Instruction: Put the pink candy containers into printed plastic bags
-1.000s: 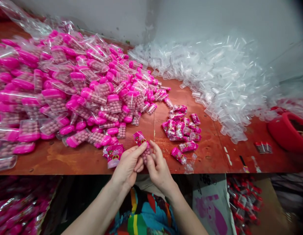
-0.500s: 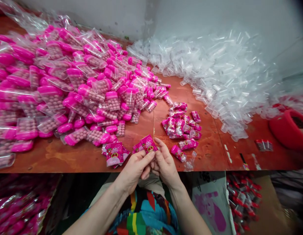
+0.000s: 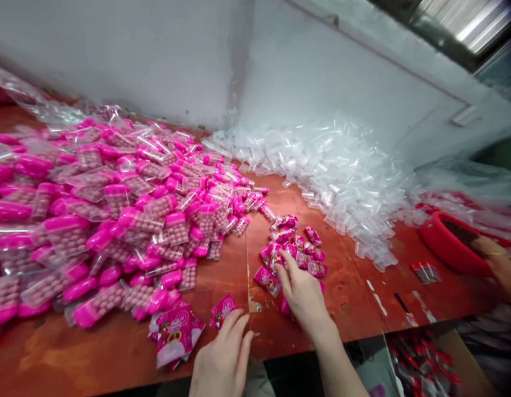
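My left hand (image 3: 222, 353) is low at the table's front edge, fingers spread and slightly bent. Its fingertips are at the lower edge of a flat pink printed packet (image 3: 222, 310); I cannot tell whether they touch it. A small stack of similar flat packets (image 3: 175, 333) lies to its left. My right hand (image 3: 302, 295) reaches over a cluster of filled pink wrapped packets (image 3: 315, 251), its fingers apart and its fingertips on the packets at the near left side. A wrapped packet (image 3: 267, 280) lies just left of those fingers, and another is partly hidden beneath the hand.
A big heap of pink-capped clear containers with pink balls (image 3: 127, 220) covers the left. Clear empty plastic containers (image 3: 321, 171) are piled at the back right. Another person's hand (image 3: 493, 256) reaches into a red bowl (image 3: 449, 248). Small red-capped containers (image 3: 424, 272) lie nearby.
My hands, together on a pink packet before, have parted. The right has moved forward to the wrapped packets; the left stays by the flat packet. The view has tilted up, and another person's arm now shows.
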The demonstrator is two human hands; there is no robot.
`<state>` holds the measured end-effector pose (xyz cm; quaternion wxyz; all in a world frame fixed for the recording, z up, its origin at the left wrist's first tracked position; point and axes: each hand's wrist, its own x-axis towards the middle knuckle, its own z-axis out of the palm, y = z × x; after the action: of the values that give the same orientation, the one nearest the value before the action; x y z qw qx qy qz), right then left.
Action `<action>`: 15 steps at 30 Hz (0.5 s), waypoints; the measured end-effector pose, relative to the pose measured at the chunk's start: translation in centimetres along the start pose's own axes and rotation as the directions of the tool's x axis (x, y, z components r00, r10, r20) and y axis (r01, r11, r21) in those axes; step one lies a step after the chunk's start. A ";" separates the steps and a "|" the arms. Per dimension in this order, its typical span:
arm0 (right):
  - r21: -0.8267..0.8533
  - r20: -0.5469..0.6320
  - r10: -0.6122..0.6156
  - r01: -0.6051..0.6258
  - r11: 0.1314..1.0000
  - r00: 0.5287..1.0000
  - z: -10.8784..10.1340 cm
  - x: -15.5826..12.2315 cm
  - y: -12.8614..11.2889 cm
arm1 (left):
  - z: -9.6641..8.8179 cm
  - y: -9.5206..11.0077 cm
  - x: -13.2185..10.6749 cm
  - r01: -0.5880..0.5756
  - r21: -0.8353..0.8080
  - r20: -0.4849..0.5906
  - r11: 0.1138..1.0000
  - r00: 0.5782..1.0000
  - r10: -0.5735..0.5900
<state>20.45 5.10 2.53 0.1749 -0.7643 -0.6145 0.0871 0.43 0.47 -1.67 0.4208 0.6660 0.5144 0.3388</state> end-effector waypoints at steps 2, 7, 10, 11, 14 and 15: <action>-0.086 -0.063 -0.053 0.047 0.995 0.997 0.2 3.9 -0.1 | 0.3 -1.3 -0.6 -0.080 0.319 -0.038 0.944 0.995 0.097; -0.314 -0.065 -0.047 0.024 0.949 0.997 2.5 14.3 -0.8 | 1.0 -3.1 -1.0 -0.294 0.859 0.195 0.420 0.945 0.263; -0.358 -0.031 -0.037 0.023 0.933 0.999 4.2 17.4 -1.0 | 0.8 -3.2 -1.1 -0.365 0.878 0.250 0.309 0.901 0.355; -0.367 -0.018 -0.039 0.030 0.930 0.999 4.6 17.6 -1.2 | 0.7 -3.2 -1.1 -0.388 0.870 0.265 0.304 0.888 0.375; -0.366 0.032 -0.086 0.092 0.926 0.996 5.1 16.2 -1.8 | 0.6 -3.2 -1.1 -0.441 0.832 0.293 0.337 0.865 0.408; -0.357 0.051 -0.111 0.122 0.926 0.993 5.0 15.1 -2.1 | 0.6 -3.1 -1.1 -0.451 0.818 0.293 0.357 0.861 0.416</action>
<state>20.32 20.95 -0.04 0.0276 -0.7442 -0.6668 -0.0260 -0.54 -0.38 -4.77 -0.0683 0.9010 0.4113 0.1199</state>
